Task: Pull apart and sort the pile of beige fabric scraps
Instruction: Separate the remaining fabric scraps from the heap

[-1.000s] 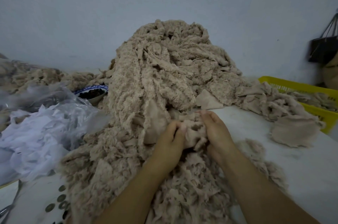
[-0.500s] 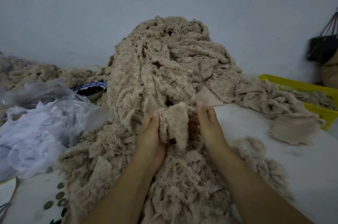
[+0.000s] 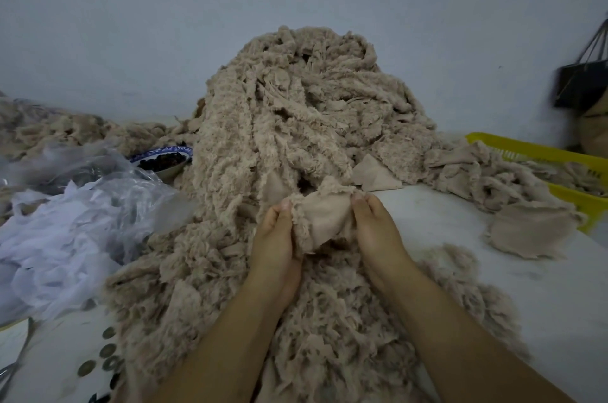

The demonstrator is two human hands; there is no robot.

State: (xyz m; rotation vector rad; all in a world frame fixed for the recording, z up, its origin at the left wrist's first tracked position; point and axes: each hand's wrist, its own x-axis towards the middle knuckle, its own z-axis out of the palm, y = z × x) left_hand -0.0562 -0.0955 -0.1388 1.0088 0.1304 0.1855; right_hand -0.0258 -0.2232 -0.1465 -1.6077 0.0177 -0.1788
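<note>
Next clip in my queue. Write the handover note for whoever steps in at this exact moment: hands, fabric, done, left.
Left hand pinches one end of a beige scrap; right hand pinches the other end, holding it spread just above the pile.
The pile stands by the wall. Some scraps lie in the yellow basket at the right; one flat piece lies on the table before it.
Done: a few pieces separated. Left: nearly the whole pile.

I read this head view as dim, with a cool blue-grey cast on the wall. Light is diffuse and flat; shadows are soft, deepest in the folds of the pile. Wide-angle distortion curves the edges, and the black bag at far right is smeared by blur.
</note>
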